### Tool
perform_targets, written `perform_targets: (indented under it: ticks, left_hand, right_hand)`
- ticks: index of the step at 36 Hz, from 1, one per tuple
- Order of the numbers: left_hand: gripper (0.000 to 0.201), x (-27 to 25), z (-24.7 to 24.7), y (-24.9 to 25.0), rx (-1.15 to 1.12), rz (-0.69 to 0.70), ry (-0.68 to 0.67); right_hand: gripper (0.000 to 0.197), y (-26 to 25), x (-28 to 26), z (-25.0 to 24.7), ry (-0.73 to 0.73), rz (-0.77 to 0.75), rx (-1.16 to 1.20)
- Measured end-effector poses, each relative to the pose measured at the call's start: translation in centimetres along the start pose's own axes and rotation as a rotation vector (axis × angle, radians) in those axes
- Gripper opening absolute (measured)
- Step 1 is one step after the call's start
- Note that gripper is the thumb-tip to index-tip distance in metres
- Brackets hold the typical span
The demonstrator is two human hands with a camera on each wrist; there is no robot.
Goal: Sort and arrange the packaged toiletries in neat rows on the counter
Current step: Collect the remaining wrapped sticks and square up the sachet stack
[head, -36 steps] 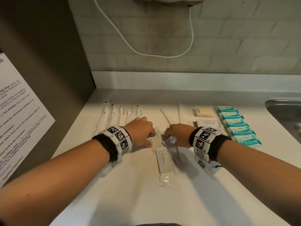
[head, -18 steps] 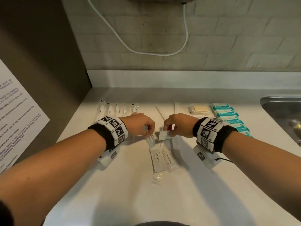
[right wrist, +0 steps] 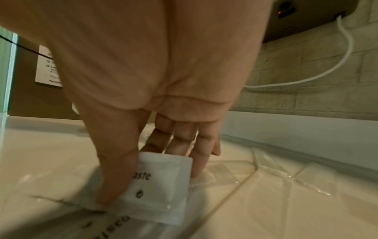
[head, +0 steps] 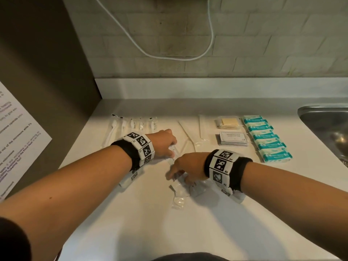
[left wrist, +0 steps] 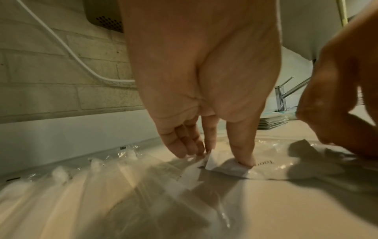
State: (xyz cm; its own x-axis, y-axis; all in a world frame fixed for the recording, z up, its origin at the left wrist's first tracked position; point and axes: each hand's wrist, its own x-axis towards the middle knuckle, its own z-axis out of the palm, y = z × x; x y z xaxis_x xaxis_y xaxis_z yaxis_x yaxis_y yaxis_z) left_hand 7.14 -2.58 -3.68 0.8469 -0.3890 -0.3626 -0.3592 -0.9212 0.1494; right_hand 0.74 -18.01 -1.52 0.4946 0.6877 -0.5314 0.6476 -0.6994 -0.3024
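Observation:
Two white toothpaste sachets are in my hands. My left hand [left wrist: 220, 159] pinches one sachet [left wrist: 227, 168] by its end, thumb on top, low against the counter. It is just right of the row of clear-wrapped toothbrushes [head: 131, 127]. My right hand [right wrist: 152, 186] grips another toothpaste sachet [right wrist: 163, 182] between thumb and fingers. It holds that sachet on edge over a small pile of sachets [head: 180, 191] in the middle of the counter. In the head view the left hand [head: 169, 147] is just behind the right hand [head: 175, 176].
Along the back of the white counter [head: 131, 223] lie thin clear-wrapped sticks [head: 188, 136], a yellow bar in wrap [head: 228, 123], a stack of shampoo sachets [head: 233, 138] and a row of teal packets [head: 267, 138]. A steel sink [head: 327, 125] is at the right, a dark wall [head: 47, 72] at the left.
My right hand has come back toward me with its sachet, down onto the near pile. My left hand has lowered its sachet to the counter beside the toothbrushes.

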Motion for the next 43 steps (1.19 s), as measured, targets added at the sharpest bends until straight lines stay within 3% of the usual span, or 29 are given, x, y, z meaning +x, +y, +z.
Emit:
perform_targets:
  ticks: [3,13,18,25,33,38,43]
  left_hand:
    - [0.047,0.4,0.3,-0.2,0.016,-0.014,0.028]
    - [0.038,0.5,0.3,-0.2,0.014,-0.055,0.008]
    - [0.038,-0.4,0.1,0.2,-0.028,0.005,0.067]
    - [0.04,-1.7,0.2,1.0,-0.28,0.141,0.185]
    - [0.039,-3.9,-2.7,1.6,-0.671,0.16,0.237]
    - [0.03,-4.7,-4.3,2.1,-0.836,0.163,0.177]
    - [0.02,-5.1,-4.4,2.6,-0.896,0.163,0.167]
  right_hand:
    - [0.043,0.1,0.1,0.1,0.082,0.012,-0.022]
    - [0.036,-0.5,-0.7,0.2,0.251,0.05,-0.12]
    - [0.027,-0.3,-0.7,0.1,0.282,0.074,-0.113]
    - [0.018,0.3,-2.1,-0.5,0.254,0.119,0.034]
    - [0.04,2.0,-4.4,-2.8,0.465,0.212,0.234]
    - [0.054,2.2,-5.0,-4.1,0.591,0.222,0.307]
    - [0.059,2.1,-5.4,-4.5,0.593,0.206,0.354]
